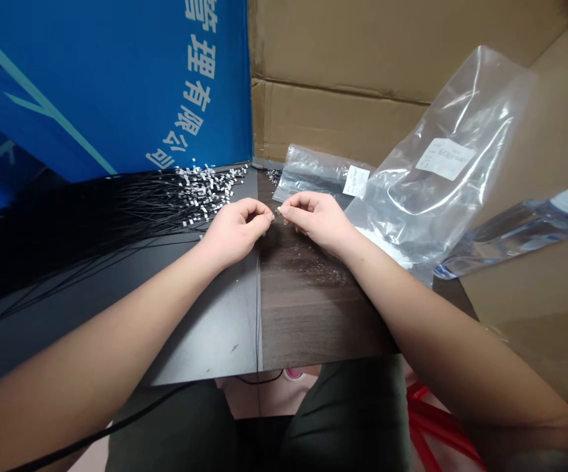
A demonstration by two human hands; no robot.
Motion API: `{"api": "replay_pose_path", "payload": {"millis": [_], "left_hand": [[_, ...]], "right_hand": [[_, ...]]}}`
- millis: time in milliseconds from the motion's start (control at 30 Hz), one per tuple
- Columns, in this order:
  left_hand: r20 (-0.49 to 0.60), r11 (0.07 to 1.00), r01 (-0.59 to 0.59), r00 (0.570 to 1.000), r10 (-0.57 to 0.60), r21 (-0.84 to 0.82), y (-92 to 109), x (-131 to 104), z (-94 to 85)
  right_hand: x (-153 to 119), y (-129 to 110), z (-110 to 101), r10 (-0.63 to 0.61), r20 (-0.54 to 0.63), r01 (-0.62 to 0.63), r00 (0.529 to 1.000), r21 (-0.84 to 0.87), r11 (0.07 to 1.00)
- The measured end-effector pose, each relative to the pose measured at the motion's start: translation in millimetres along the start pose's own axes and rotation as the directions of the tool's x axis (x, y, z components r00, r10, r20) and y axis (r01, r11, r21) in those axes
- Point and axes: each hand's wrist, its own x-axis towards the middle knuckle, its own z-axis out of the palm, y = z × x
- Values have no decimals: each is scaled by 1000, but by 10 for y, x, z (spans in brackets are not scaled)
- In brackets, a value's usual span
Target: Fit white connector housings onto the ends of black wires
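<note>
My left hand (237,231) is closed in a pinch on a thin black wire (257,308), which hangs down past the table's front edge. Fingertip to fingertip with it, my right hand (317,219) pinches a tiny white piece (279,209); its exact shape is too small to make out. Between the two hands only a narrow gap shows. Left of my left hand lies a large heap of black wires (131,203), many with small white ends (205,187). Beside my right wrist, a big clear plastic bag (412,190) with a label holds small white pieces (385,248).
A smaller clear bag (313,172) with a label lies behind my right hand. A water bottle (515,229) leans at the right. Cardboard (343,124) and a blue printed panel (117,78) stand behind the table (313,328). Tiny clear scraps (330,267) dot its wooden part.
</note>
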Motion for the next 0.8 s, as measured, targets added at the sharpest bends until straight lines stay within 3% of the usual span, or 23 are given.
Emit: {"api": "replay_pose_path", "payload": {"millis": [400,533,667,800], "left_hand": [[37,972,84,996,-78,-221,3,11,43],[40,900,145,989,-142,-412,43,1,60],[69,807,224,972,-223,-547,71,3,53],[101,775,259,964,-248,-577,65,8,52]], "right_hand": [[-10,-9,4,-37,24,37,999,21,999],[8,27,-7,-43,-4,42,999,-97,994],[9,62,0,-58,50,70,997,-282,957],[7,57,7,-61,24,65,998,-261,963]]}}
